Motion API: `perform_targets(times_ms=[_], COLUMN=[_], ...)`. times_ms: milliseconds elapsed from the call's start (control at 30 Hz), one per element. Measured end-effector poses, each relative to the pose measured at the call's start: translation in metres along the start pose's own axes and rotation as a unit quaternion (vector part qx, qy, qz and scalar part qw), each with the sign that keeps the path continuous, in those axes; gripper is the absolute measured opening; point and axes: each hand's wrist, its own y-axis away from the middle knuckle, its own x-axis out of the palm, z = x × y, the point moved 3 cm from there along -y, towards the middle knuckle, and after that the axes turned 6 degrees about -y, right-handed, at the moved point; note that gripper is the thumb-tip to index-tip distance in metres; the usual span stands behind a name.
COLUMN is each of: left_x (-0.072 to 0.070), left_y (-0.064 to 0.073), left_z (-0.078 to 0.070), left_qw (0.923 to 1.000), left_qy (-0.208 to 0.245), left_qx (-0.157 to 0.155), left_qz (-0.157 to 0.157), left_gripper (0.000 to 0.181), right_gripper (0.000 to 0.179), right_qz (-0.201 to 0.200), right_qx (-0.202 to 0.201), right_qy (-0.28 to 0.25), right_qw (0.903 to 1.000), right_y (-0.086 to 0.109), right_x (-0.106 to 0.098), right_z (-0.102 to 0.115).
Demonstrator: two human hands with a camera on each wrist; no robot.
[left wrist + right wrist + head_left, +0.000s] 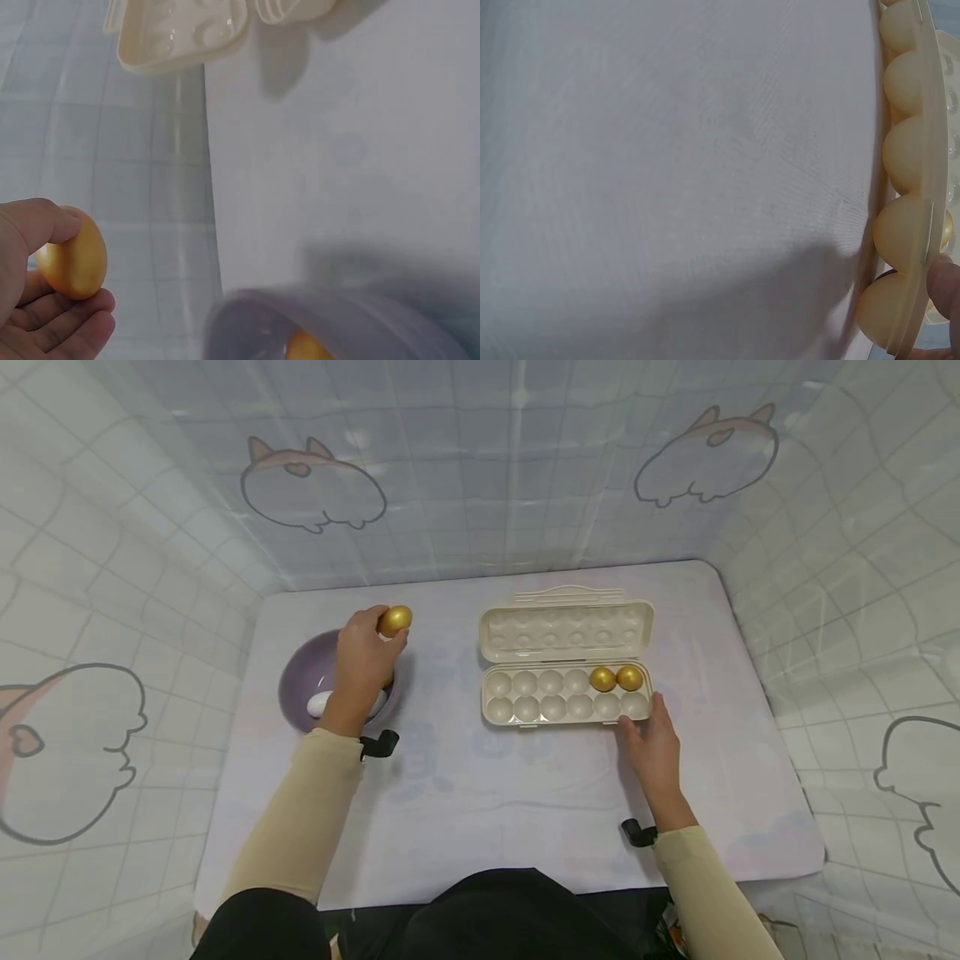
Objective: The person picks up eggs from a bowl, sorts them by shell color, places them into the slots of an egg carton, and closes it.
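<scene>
My left hand (363,656) pinches a golden egg (395,621) between thumb and fingers, above the far right rim of a purple bowl (294,675). White eggs (318,703) lie in the bowl, partly hidden by the hand and wrist; another golden egg (306,347) shows inside it in the left wrist view. To the right, a cream egg carton (552,707) lies with its lid (567,633) folded back. Two golden eggs (603,679) sit side by side at the right end of its far row. My right hand (654,747) grips the carton's near right corner, thumb on the front rim.
A pale cloth (480,802) covers the table. Behind it and on both sides hang tiled-pattern curtains (480,485) with cartoon animal outlines. A strip of table separates bowl and carton.
</scene>
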Motion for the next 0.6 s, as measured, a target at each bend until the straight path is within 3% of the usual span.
perform_targets(times_ms=[600], left_x=[0.014], left_y=[0.001], left_z=[-0.040], left_qw=[0.9970], left_qy=[-0.002], left_qx=[0.077], left_qz=[-0.011], left_gripper=[0.042], right_gripper=[0.084], right_qz=[-0.007], right_qx=[-0.004], right_qy=[0.001], right_qw=[1.0000], right_y=[-0.001], right_x=[0.001], right_z=[0.000])
